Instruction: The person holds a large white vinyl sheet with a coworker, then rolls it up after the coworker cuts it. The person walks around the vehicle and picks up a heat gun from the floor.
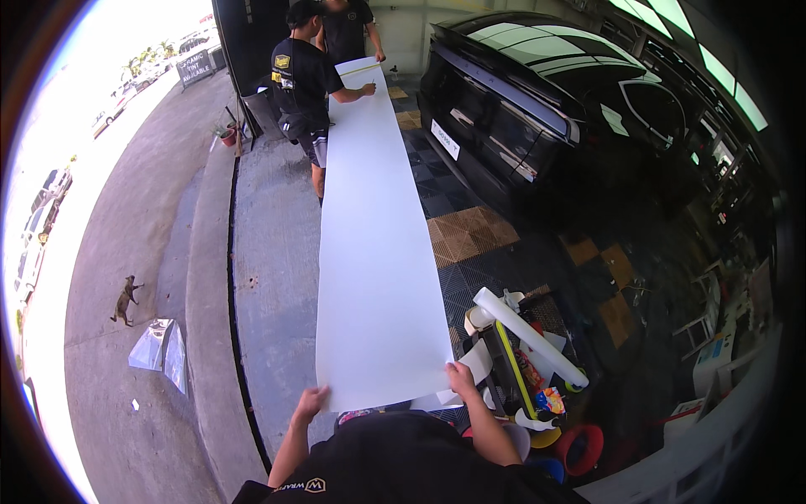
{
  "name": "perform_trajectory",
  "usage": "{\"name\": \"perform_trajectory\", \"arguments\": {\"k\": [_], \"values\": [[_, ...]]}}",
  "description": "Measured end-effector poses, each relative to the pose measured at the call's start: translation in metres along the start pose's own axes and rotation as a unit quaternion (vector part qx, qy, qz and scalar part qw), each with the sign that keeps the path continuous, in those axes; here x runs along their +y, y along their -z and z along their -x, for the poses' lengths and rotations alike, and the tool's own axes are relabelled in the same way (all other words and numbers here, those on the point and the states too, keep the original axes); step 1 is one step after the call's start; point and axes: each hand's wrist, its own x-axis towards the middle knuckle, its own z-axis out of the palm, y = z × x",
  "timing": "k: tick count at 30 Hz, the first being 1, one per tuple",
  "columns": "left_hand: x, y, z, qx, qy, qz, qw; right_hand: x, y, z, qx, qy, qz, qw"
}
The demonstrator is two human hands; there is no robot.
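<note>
A long white sheet of film (pixel 378 252) stretches away from me, held up off the floor. My left hand (pixel 312 401) is closed on its near left corner. At the near right corner my right hand (pixel 459 380) grips the edge, fingers partly hidden. Far off, one person in a black shirt (pixel 304 71) leans over the sheet with a hand (pixel 368 89) on or just above it. A second person (pixel 348 32) stands at the far end, a hand (pixel 380 56) at the sheet's corner. A yellow strip (pixel 363 69) crosses the sheet there.
A dark car (pixel 512 101) stands to the far right. Close on my right are a white roll (pixel 531 338), a cart with a yellow-green edge (pixel 514 370) and a red bucket (pixel 579 449). Left lie a kerb (pixel 214 319), a cat (pixel 126 300) and clear plastic (pixel 159 351).
</note>
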Motion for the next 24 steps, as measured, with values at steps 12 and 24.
{"name": "perform_trajectory", "arguments": {"k": [12,24], "values": [[-0.010,-0.001,-0.013,0.011,-0.015,0.015,1.000,-0.004,0.000,-0.007,-0.006,-0.017,-0.030,0.999],[0.005,-0.002,-0.005,0.014,-0.035,0.042,0.998,-0.014,0.004,-0.012,0.027,0.084,0.062,0.994]]}}
